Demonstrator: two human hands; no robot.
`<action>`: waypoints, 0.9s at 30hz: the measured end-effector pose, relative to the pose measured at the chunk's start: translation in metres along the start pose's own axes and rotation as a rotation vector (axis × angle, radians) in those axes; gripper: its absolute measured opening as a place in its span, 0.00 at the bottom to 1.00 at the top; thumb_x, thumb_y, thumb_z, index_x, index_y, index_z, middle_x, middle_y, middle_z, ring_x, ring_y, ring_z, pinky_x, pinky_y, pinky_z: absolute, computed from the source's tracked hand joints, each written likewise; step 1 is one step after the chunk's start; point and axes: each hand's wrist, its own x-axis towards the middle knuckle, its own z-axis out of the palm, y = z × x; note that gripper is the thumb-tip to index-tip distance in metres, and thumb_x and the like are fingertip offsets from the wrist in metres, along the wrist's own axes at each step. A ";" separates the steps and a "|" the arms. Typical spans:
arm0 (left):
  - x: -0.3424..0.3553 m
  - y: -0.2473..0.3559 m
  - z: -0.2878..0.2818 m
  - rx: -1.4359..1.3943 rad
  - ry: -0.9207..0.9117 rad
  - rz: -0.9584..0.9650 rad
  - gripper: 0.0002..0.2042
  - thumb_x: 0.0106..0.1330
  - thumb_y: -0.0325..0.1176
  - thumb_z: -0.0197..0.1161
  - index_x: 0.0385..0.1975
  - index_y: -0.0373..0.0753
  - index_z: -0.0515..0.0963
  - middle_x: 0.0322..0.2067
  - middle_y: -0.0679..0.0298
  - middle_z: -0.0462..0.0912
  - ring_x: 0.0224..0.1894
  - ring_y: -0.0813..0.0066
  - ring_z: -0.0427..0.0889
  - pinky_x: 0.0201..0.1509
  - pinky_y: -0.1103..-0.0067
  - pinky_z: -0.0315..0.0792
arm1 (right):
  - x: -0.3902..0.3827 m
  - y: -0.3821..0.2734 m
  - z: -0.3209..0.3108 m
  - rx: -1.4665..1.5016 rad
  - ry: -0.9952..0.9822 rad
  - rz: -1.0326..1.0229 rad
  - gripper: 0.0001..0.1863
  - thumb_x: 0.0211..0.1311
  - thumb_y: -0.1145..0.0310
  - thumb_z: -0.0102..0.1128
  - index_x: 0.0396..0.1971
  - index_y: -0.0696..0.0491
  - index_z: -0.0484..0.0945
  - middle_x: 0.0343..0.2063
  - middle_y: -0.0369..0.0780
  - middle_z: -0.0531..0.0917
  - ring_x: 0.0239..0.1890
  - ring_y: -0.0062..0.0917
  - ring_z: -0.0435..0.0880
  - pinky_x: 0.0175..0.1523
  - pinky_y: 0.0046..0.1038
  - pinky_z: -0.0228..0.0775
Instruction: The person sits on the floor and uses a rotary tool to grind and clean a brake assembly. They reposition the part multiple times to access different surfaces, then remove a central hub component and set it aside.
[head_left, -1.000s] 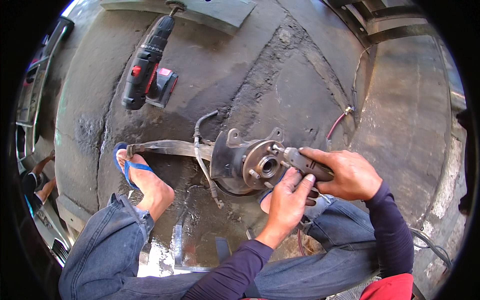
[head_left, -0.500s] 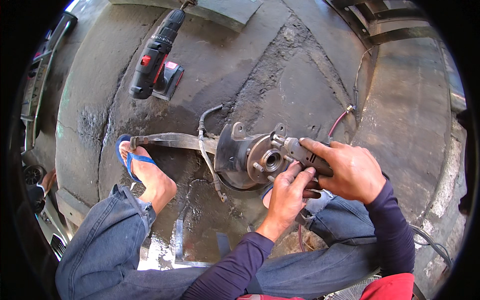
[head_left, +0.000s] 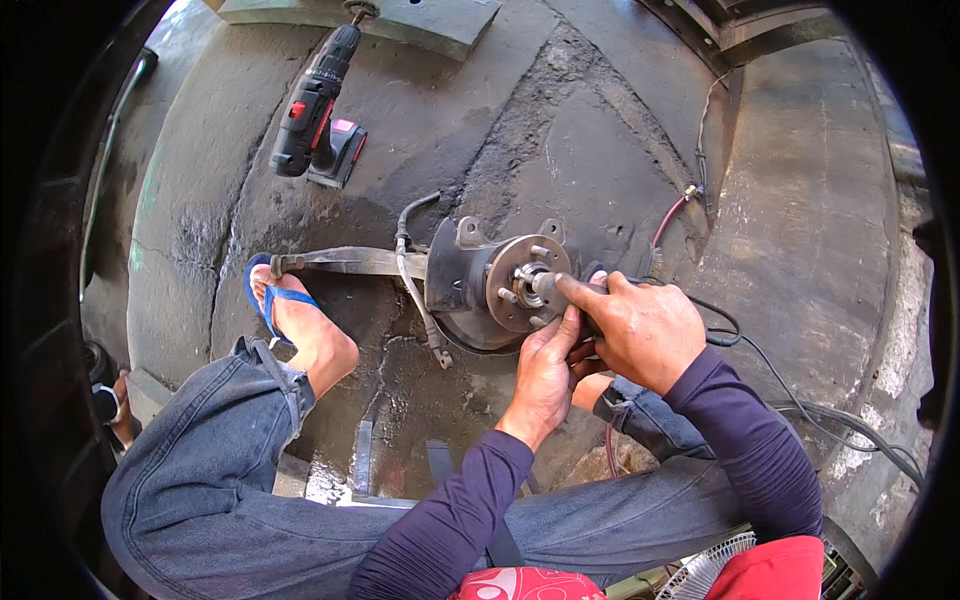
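A wheel hub [head_left: 508, 305] with several studs stands on a steering knuckle, beside a dark dust shield [head_left: 452, 265]. A long metal arm [head_left: 360, 261] runs from it to the left. My right hand [head_left: 648, 328] wraps the body of a corded power tool, whose grey metal nose [head_left: 546, 288] is at the hub's centre bore. Just below, my left hand [head_left: 542, 375] closes on the tool's front part, thumb pointing up. Most of the tool is hidden by my hands, and I cannot tell whether its tip touches the bore.
A black and red cordless drill [head_left: 312, 110] stands on the concrete at the upper left. A bent hose [head_left: 410, 285] lies beside the shield. Black cables [head_left: 830, 410] and a red hose [head_left: 668, 220] run on the right. My left foot [head_left: 300, 320] in a blue flip-flop rests near the metal arm's end.
Both hands have brought the power tool leftward and turned it, so its nose has gone from the hub's right edge to the centre bore. The view has shifted slightly.
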 end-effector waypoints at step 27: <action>-0.012 -0.009 -0.004 0.016 -0.026 0.012 0.21 0.84 0.48 0.48 0.55 0.38 0.79 0.50 0.60 0.84 0.52 0.68 0.83 0.57 0.65 0.78 | -0.006 -0.004 0.001 -0.077 0.031 -0.128 0.38 0.50 0.53 0.78 0.65 0.40 0.77 0.39 0.44 0.85 0.40 0.36 0.90 0.39 0.37 0.81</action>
